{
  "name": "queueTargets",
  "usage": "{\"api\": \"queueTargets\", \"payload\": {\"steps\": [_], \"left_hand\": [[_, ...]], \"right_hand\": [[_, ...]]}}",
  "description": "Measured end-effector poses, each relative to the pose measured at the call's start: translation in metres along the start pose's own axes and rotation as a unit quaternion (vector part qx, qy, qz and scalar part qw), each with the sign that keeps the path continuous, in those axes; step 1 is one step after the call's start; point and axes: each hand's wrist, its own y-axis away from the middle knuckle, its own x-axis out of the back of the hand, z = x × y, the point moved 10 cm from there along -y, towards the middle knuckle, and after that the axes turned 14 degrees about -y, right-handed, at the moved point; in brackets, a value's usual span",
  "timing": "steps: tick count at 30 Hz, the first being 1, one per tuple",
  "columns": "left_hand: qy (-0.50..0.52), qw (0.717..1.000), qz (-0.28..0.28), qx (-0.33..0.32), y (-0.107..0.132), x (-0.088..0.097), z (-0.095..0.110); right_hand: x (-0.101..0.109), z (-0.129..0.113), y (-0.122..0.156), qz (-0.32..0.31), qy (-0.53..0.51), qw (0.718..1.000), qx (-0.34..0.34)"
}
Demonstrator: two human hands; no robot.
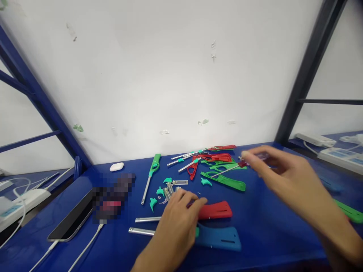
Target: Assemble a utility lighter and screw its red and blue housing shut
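My right hand (279, 170) is closed around the handle of a screwdriver (246, 162). Its thin shaft points down-left over a green lighter shell half (231, 182). My left hand (181, 219) lies with bent fingers over the middle of a red gas lighter (217, 210), gripping it and hiding its trigger area. Just in front of it lies a blue gas lighter (218, 238), partly covered by the same hand. Beyond my left fingers are clear fuel tanks (168, 192) and several loose teal triggers (153, 204).
At the back lie red shell halves (222, 157) and metal lighter tubes (190, 165). A whole green lighter (151, 175) rests left of the parts. Farther left are a phone (72, 219) with a cable, a blurred-out item (113, 200) and a white earbud case (117, 166). A wall stands behind.
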Motion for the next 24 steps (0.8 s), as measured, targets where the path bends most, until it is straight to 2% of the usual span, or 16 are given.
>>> {"api": "queueTargets", "payload": {"steps": [2,5,9,12,15,21,24], "left_hand": [[-0.023,0.998,-0.056,-0.016,-0.013,-0.012,-0.014],[-0.046,0.99,-0.124,-0.052,-0.027,-0.031,-0.027],[-0.063,0.98,-0.174,-0.075,-0.042,-0.05,-0.032],[-0.084,0.973,-0.195,-0.089,-0.051,-0.063,-0.029],[-0.099,0.967,-0.207,-0.11,-0.056,-0.07,-0.023],[-0.116,0.961,-0.221,-0.12,-0.059,-0.068,-0.016],[-0.108,0.968,-0.208,-0.09,-0.061,-0.064,-0.022]], "right_hand": [[0.004,-0.013,0.003,0.026,-0.001,1.0,0.001],[0.006,-0.02,0.013,0.035,0.0,0.999,0.01],[0.008,-0.015,0.016,0.027,-0.014,0.999,0.023],[0.019,-0.011,0.012,0.048,-0.003,0.999,0.02],[0.026,-0.015,0.01,0.048,0.001,0.998,0.048],[0.03,-0.011,0.009,0.059,0.027,0.996,0.058],[0.02,0.003,0.001,0.038,0.042,0.998,0.039]]}}
